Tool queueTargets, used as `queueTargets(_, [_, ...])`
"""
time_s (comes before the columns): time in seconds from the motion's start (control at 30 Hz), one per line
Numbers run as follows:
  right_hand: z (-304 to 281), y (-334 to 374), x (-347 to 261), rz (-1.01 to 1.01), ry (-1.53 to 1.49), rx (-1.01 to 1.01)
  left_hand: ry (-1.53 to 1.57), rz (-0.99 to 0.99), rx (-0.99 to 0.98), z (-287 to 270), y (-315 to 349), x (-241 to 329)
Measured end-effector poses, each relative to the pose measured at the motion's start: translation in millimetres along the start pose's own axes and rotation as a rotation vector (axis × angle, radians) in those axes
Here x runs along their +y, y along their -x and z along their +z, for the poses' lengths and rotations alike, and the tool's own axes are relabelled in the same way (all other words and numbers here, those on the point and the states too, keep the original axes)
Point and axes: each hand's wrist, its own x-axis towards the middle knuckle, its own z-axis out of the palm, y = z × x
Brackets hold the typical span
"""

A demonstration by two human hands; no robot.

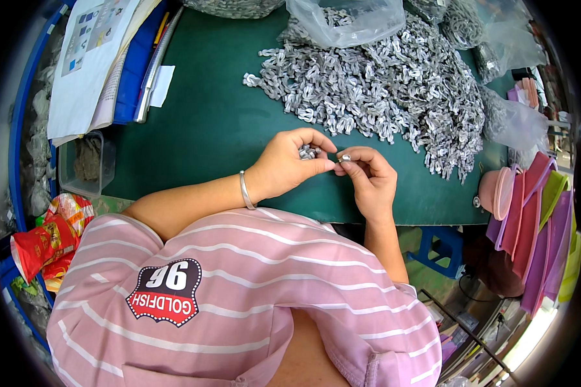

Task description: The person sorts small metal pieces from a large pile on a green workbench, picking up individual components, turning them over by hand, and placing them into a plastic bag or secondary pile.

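Observation:
My left hand point(284, 162) is curled around several small silver metal pieces point(308, 152), with its thumb and fingertips reaching toward the right hand. Between the thumb and forefinger of my right hand point(373, 186) is one small silver metal piece point(346, 158), its exact kind too small to tell. The fingertips of both hands nearly meet above the near part of the green tabletop point(200, 97). Just beyond them spreads a large heap of small looped grey metal pieces point(381, 90).
Clear plastic bags point(361, 22) lie on and around the heap. Papers point(87, 71) and a blue folder point(129, 90) sit at the left, near a clear plastic box point(103, 164). Pink and purple strips point(529, 213) hang at the right, beside a blue stool point(440, 248).

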Motion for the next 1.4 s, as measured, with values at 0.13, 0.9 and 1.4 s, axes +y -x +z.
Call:
queueTargets(0.13, [2,-3,-5,-0.378,0.470,-0.023,0.006,0.126,-0.053,3,0,-2])
queueTargets(0.9, [11,-26,4,-0.547,0.988,0.032,1.206,-0.521,-0.110,-14,-9,-3])
queueTargets(1.4, [7,-26,2,-0.588,1.027,0.034,1.244,-0.511,-0.151,-18,-10,-1])
